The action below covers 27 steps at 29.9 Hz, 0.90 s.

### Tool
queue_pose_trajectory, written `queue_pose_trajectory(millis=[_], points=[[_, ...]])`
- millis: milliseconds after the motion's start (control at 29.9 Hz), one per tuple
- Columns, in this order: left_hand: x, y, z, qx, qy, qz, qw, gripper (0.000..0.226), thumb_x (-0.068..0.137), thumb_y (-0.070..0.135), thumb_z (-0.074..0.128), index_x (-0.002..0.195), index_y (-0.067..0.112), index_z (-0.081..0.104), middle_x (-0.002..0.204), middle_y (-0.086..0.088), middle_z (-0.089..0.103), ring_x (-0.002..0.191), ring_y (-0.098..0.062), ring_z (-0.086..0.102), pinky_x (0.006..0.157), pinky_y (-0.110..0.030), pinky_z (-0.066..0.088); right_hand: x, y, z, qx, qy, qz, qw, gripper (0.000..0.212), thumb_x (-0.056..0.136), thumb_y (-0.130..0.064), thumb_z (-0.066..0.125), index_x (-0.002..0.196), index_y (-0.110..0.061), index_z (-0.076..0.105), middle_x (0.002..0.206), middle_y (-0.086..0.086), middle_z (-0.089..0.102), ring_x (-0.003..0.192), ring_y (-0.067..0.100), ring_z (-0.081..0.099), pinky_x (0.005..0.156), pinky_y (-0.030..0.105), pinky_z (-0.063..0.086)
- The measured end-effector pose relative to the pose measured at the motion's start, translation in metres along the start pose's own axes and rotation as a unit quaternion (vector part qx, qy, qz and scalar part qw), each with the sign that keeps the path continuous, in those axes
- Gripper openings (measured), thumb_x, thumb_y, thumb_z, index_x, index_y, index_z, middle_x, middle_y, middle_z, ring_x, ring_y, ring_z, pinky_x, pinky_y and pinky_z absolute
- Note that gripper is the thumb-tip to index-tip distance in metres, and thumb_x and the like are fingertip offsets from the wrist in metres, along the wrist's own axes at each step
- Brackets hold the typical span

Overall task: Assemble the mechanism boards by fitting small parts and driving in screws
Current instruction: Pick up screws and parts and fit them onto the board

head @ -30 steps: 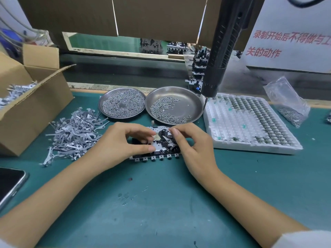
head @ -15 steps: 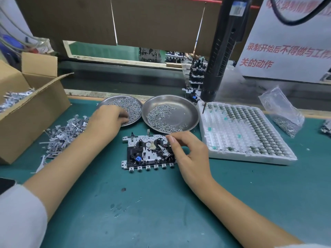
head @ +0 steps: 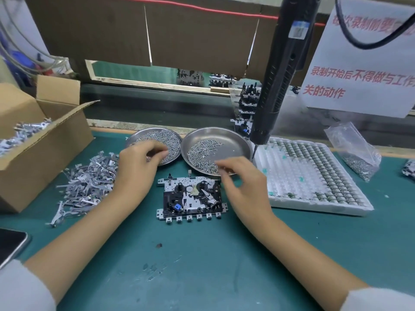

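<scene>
Left hand (head: pixel 137 169) and right hand (head: pixel 242 182) reach into screw dishes (head: pixel 235 140)

A green mat (head: pixel 202 265) covers the bench, and a mechanism board (head: pixel 190 198) lies flat near its middle. Just behind the board sit two round metal dishes of screws, one (head: pixel 173 140) behind and to its left, the other (head: pixel 224 140) behind and to its right. Left of the board lies a loose heap of grey metal parts (head: pixel 87 185), and beyond that an open cardboard box (head: pixel 45 158). Right of the board rests a white tray (head: pixel 314 189) of small parts, with a clear bag (head: pixel 354 151) of screws past it. A phone (head: pixel 10 245) lies at the near left edge.
</scene>
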<state>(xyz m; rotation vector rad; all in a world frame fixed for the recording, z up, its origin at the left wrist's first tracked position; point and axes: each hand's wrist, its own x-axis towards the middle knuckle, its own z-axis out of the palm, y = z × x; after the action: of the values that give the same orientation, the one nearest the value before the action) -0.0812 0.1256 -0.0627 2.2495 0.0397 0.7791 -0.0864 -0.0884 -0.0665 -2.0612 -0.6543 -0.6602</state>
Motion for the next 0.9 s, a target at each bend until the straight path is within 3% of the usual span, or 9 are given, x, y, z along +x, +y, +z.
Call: queue_pose_trajectory(millis=[100, 167, 234, 367, 501, 601, 668, 801, 902], points=[[-0.006, 0.002, 0.005, -0.070, 0.018, -0.027, 0.997, 0.013, 0.083, 0.009, 0.070, 0.093, 0.017, 0.073, 0.084, 0.012, 0.066, 0.075, 0.012, 0.058, 0.073, 0.002, 0.038, 0.035, 0.005, -0.002, -0.091, -0.095, 0.059, 0.990, 0.032, 0.086, 0.006, 0.057, 0.114, -0.006, 0.066, 0.105, 0.006, 0.067, 0.088, 0.009, 0.057, 0.085, 0.021, 0.045], [-0.008, 0.002, 0.006, -0.119, 0.032, -0.055, 0.991, 0.015, 0.082, 0.010, 0.071, 0.091, 0.023, 0.071, 0.084, 0.016, 0.067, 0.075, 0.011, 0.060, 0.075, -0.003, 0.043, 0.054, 0.009, 0.005, -0.162, -0.237, 0.146, 0.947, 0.036, 0.090, -0.003, 0.058, 0.125, -0.011, 0.060, 0.109, 0.004, 0.065, 0.092, 0.014, 0.059, 0.083, 0.022, 0.043], [-0.012, 0.002, 0.006, -0.139, 0.047, -0.063, 0.987, 0.015, 0.081, 0.011, 0.072, 0.088, 0.025, 0.071, 0.085, 0.016, 0.068, 0.076, 0.007, 0.061, 0.076, -0.006, 0.045, 0.065, 0.010, 0.012, -0.191, -0.308, 0.204, 0.909, 0.026, 0.090, -0.011, 0.063, 0.116, -0.009, 0.066, 0.104, 0.005, 0.067, 0.092, 0.016, 0.060, 0.077, 0.019, 0.040], [-0.019, 0.005, 0.008, -0.144, 0.048, -0.057, 0.987, 0.013, 0.080, 0.016, 0.074, 0.088, 0.025, 0.072, 0.087, 0.014, 0.070, 0.079, 0.005, 0.063, 0.075, -0.006, 0.045, 0.068, 0.011, 0.016, -0.189, -0.274, 0.190, 0.924, 0.011, 0.085, -0.002, 0.065, 0.090, -0.004, 0.075, 0.093, 0.006, 0.070, 0.088, 0.017, 0.062, 0.082, 0.022, 0.048], [-0.022, 0.009, 0.010, -0.161, 0.053, -0.044, 0.984, 0.015, 0.078, 0.015, 0.076, 0.090, 0.023, 0.074, 0.085, 0.017, 0.070, 0.078, 0.006, 0.063, 0.076, -0.007, 0.046, 0.054, 0.017, 0.014, -0.168, -0.198, 0.150, 0.954, 0.019, 0.084, 0.006, 0.059, 0.091, 0.000, 0.075, 0.093, 0.013, 0.073, 0.090, 0.025, 0.064, 0.087, 0.033, 0.050], [-0.024, 0.016, 0.009, -0.193, 0.046, -0.029, 0.980, 0.021, 0.075, 0.016, 0.078, 0.089, 0.030, 0.071, 0.081, 0.022, 0.070, 0.078, 0.004, 0.065, 0.077, -0.008, 0.047, 0.048, 0.017, 0.008, -0.092, -0.114, 0.141, 0.979, 0.018, 0.084, 0.006, 0.063, 0.094, -0.002, 0.075, 0.094, 0.009, 0.074, 0.083, 0.013, 0.062, 0.079, 0.006, 0.042], [-0.026, 0.021, 0.009, -0.207, 0.039, -0.012, 0.977, 0.023, 0.074, 0.017, 0.078, 0.087, 0.034, 0.069, 0.083, 0.025, 0.070, 0.079, 0.005, 0.065, 0.078, -0.008, 0.047, 0.045, 0.015, 0.004, -0.025, -0.077, 0.153, 0.985, 0.017, 0.083, 0.003, 0.065, 0.094, -0.005, 0.075, 0.093, 0.007, 0.074, 0.080, 0.008, 0.062, 0.076, 0.001, 0.041], [-0.031, 0.032, 0.009, -0.240, 0.034, 0.018, 0.970, 0.026, 0.070, 0.018, 0.079, 0.088, 0.034, 0.069, 0.085, 0.019, 0.071, 0.081, 0.000, 0.067, 0.083, -0.015, 0.050, 0.034, 0.002, -0.002, 0.286, -0.067, 0.242, 0.925, 0.016, 0.078, 0.001, 0.071, 0.087, -0.012, 0.069, 0.080, 0.010, 0.074, 0.070, 0.013, 0.070, 0.067, 0.020, 0.055], [-0.034, 0.037, 0.010, -0.260, 0.016, 0.036, 0.965, 0.026, 0.067, 0.023, 0.078, 0.090, 0.029, 0.069, 0.085, 0.012, 0.072, 0.081, -0.003, 0.069, 0.085, -0.021, 0.051, 0.026, -0.006, -0.004, 0.388, -0.100, 0.256, 0.880, 0.014, 0.080, 0.002, 0.067, 0.089, -0.009, 0.067, 0.076, 0.008, 0.074, 0.069, 0.017, 0.071, 0.066, 0.024, 0.056]])
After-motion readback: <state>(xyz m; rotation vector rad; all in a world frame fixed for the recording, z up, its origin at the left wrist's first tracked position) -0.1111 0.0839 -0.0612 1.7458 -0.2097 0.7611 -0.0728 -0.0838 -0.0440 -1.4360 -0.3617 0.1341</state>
